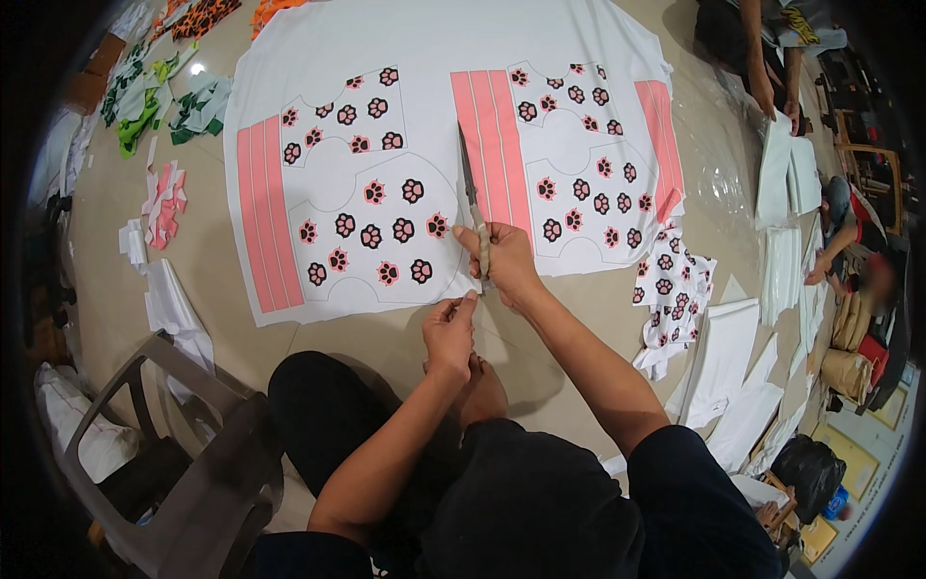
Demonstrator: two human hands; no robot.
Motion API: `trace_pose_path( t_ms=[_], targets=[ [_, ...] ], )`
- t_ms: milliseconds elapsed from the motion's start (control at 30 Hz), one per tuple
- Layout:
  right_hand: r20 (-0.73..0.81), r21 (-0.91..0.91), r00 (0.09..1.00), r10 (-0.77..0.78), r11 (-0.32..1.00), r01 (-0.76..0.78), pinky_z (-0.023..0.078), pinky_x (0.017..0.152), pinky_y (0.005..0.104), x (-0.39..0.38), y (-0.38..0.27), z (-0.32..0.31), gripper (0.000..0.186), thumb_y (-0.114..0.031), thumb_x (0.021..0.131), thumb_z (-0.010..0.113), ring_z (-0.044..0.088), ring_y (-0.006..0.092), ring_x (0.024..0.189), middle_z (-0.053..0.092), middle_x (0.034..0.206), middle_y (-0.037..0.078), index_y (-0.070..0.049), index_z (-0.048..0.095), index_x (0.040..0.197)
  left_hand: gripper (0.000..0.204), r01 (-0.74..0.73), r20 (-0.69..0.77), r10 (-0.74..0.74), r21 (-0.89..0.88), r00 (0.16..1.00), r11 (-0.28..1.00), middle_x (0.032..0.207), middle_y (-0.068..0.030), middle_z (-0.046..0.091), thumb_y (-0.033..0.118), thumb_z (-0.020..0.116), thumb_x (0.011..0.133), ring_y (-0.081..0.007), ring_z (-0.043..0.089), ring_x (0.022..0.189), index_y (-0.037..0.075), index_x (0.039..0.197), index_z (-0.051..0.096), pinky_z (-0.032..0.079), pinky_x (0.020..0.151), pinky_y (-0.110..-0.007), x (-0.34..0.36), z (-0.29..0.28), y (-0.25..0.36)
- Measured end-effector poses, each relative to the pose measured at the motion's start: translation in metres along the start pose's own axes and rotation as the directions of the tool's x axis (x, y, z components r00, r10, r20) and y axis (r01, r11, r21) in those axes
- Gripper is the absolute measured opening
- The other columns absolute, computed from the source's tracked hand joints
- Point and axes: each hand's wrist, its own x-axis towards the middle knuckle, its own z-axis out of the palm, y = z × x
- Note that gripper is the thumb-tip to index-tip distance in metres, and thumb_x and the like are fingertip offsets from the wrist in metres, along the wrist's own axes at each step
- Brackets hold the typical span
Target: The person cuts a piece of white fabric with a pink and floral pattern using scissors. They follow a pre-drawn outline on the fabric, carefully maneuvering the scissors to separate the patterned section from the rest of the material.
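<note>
A large white cloth (pixel 424 96) lies spread on the floor, printed with pink stripes and paw-print pattern pieces in black and pink. My right hand (pixel 503 259) is closed around the handles of a pair of scissors (pixel 469 183). The long blades point away from me, along the left edge of the pink striped panel (pixel 490 135) in the middle of the cloth. Below the scissors, my left hand (pixel 449 336) pinches the near edge of the cloth. A cut runs from that edge up toward the blades.
Cut paw-print pieces (pixel 673 289) and folded white cloth (pixel 719 362) lie to the right. Pink scraps (pixel 164 205) and green scraps (pixel 145 106) lie on the left. A brown plastic chair (pixel 183 454) stands near left. Another person's hands (pixel 776 101) hold white cloth at far right.
</note>
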Motion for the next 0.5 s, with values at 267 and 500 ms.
trace_pose_path(
  t_ms=[267, 500],
  targets=[
    [-0.04, -0.045, 0.999, 0.009, 0.999, -0.011, 0.043, 0.049, 0.0274, 0.005, -0.01, 0.003, 0.04, -0.036, 0.091, 0.092, 0.054, 0.0085, 0.05, 0.06, 0.064, 0.0, -0.007, 0.066, 0.081, 0.028, 0.022, 0.0, -0.022, 0.006, 1.0, 1.0, 0.07, 0.005, 0.053, 0.03, 0.084, 0.101, -0.0036, 0.04, 0.052, 0.005, 0.1, 0.072, 0.028, 0.045, -0.024, 0.0, -0.002, 0.001],
    [-0.004, -0.045, 1.0, 0.011, 0.999, -0.011, 0.041, 0.046, 0.0245, 0.018, -0.018, 0.003, 0.041, -0.039, 0.093, 0.092, 0.057, 0.0072, 0.05, 0.06, 0.066, -0.002, -0.012, 0.061, 0.086, 0.028, 0.016, 0.002, -0.016, 0.004, 1.0, 1.0, 0.07, 0.0052, 0.053, 0.031, 0.084, 0.101, -0.0037, 0.041, 0.054, 0.005, 0.101, 0.073, 0.03, 0.046, -0.024, -0.002, -0.001, 0.003]
  ],
)
